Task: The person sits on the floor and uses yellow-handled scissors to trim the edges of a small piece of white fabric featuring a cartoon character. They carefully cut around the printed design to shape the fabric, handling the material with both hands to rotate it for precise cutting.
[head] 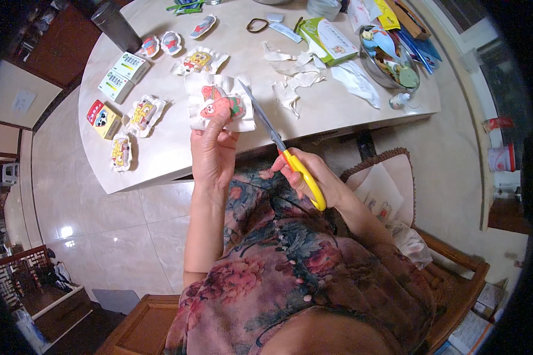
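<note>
Between the thumb and fingers of my left hand (pixel 215 146) is a square of white fabric (pixel 196 111) printed with a pink starfish cartoon figure. My right hand (pixel 313 177) grips yellow-handled scissors (pixel 275 136), their blades pointing up and left along the fabric's right edge. The blades look closed or nearly so. Just beyond the fabric lies a padded piece with a yellow sponge cartoon figure (pixel 200 61). Two similar yellow printed pieces (pixel 145 114) (pixel 121 153) rest at the left, and several smaller stuffed shapes (pixel 171 43) lie farther back. Ragged fabric scraps (pixel 297 80) are right of the scissors.
Small cartons (pixel 115 84) and a yellow and red box (pixel 103 120) stand at the table's left, near a dark cylinder (pixel 117 29). A green and white box (pixel 326 42), a metal bowl of cutouts (pixel 388 57) and a small bottle (pixel 399 100) are at the right.
</note>
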### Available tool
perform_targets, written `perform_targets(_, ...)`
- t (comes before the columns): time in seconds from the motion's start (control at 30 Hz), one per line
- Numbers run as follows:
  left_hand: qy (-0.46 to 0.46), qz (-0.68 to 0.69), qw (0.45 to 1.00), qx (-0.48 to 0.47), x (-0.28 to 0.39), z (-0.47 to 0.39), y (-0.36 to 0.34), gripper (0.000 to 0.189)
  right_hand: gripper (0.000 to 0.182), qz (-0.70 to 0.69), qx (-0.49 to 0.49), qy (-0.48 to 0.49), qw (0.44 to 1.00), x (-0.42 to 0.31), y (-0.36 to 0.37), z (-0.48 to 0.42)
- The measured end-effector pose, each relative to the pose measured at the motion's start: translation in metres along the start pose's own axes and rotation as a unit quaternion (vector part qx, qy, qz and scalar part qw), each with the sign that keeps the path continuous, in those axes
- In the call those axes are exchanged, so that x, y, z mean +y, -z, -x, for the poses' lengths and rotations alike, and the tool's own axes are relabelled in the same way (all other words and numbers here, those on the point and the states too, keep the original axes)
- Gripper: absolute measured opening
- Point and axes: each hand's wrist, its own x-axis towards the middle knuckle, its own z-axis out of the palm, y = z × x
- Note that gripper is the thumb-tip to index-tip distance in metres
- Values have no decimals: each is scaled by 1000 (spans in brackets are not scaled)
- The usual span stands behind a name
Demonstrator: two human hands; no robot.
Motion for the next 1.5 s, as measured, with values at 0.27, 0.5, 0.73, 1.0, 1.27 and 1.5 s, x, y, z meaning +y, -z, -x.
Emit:
perform_targets(0.27,-5,14,1000,16,0,0,-1,31,35,-50,-27,-53,997,5,3,1)
perform_targets(0.5,-15,11,1000,22,-2,-2,8,33,33,1,-27,-19,999,-2,2,2)
perform_targets(0.73,-11,-8,1000,10,6,-4,13,31,27,-1,-39,-41,998,3,3,3)
perform_targets(1.0,5,3,1000,17,0,1,7,25,51,-48,-37,-19,998,3,1,2)
perform_targets(1.27,23,45,999,14,-2,4,4,23,60,-96,-34,-6,995,12,-5,4)
perform_targets(1.5,23,47,998,28,-4,0,9,21,59,13,-5,27,1000,13,-4,2)
